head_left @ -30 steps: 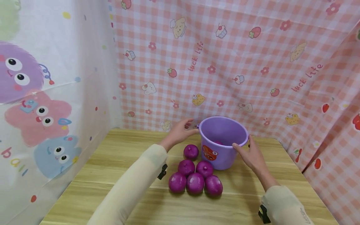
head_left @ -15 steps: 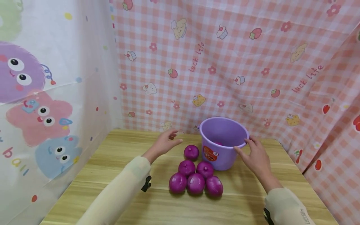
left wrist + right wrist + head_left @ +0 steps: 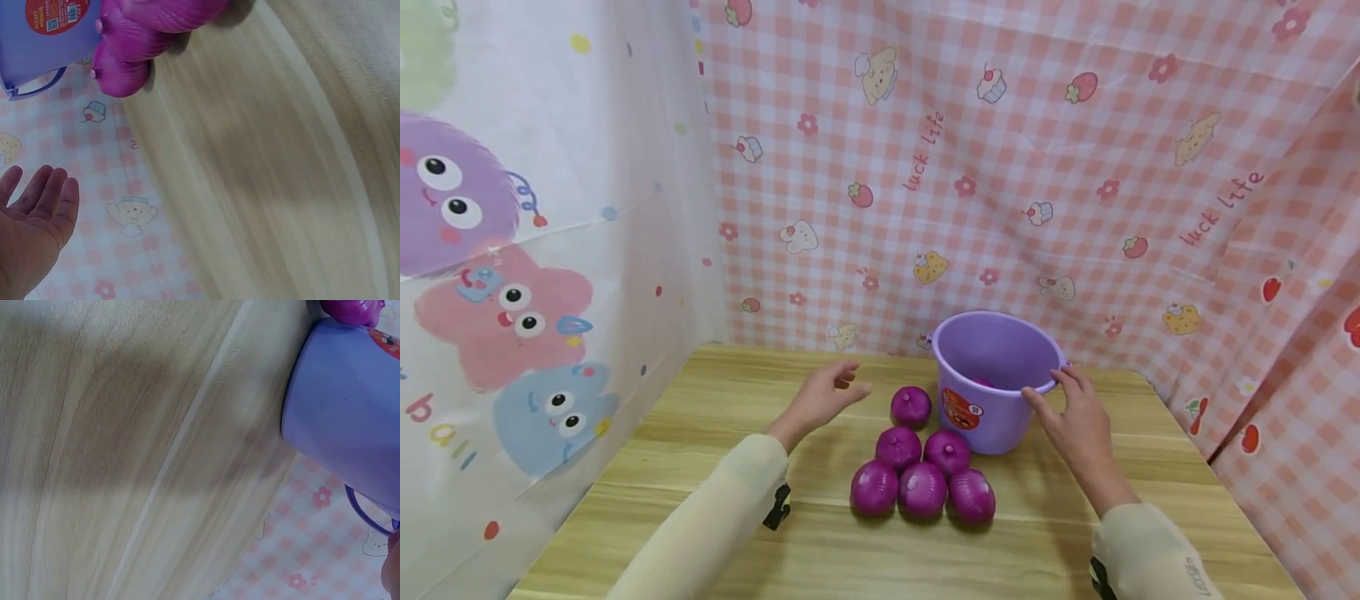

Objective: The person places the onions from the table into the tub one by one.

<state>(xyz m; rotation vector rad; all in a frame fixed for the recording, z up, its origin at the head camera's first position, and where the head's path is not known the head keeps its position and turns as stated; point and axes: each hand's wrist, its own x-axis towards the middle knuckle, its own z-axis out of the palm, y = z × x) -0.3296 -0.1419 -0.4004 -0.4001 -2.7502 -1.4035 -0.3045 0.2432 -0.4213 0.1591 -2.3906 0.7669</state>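
Note:
A purple bucket (image 3: 988, 421) with a red sticker stands upright toward the back of the table, a purple onion just visible inside. My right hand (image 3: 1081, 421) is at its right side, thumb and fingertips touching the rim. In the right wrist view only a bit of that hand (image 3: 392, 569) shows, by the bucket's handle (image 3: 365, 512). Left of the bucket, my left hand (image 3: 820, 400) hovers with fingers loosely bent and holds nothing; its palm faces up in the left wrist view. Several purple onions (image 3: 922, 490) sit grouped in front of the bucket, and one onion (image 3: 911, 406) lies nearest the left hand.
The wood-grain table (image 3: 700, 442) runs back to a pink checked cloth (image 3: 820, 183) hanging close behind the bucket. A white cartoon-print cloth (image 3: 625, 167) hangs along the left side.
My left hand has let go of the bucket's left side and drawn back left and toward me. The right hand's fingers have shifted on the rim. Bucket and onions have stayed put.

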